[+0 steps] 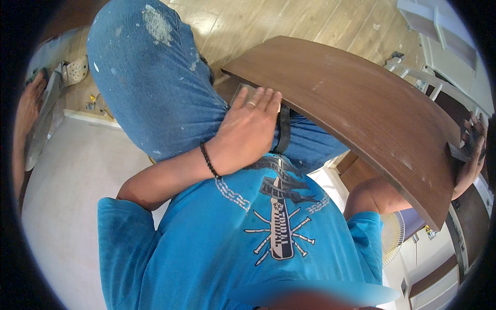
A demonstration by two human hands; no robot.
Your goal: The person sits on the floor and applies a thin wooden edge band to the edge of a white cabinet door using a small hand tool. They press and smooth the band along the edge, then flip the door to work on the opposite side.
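A large dark brown wooden board [330, 98] with a curved far edge slants across my lap and out to the right. My left hand [248, 129], with a ring and a dark braided bracelet, lies against the board's near edge. Its fingers are together, pressing on a thin, flat pale-grey piece [245, 89] that is mostly hidden under them. My right hand [473, 147] is at the board's right end, its forearm passing behind the board and its fingers bent around that end. A dark patch there is too shadowed to identify.
Wood-look floor [341, 23] lies beyond the board. Another person's arm and hand [33, 98] show at the left rim, near a pale clog [77, 70]. A white ladder-like frame [429, 80] stands at right, and a round fan [393, 237] is below the board.
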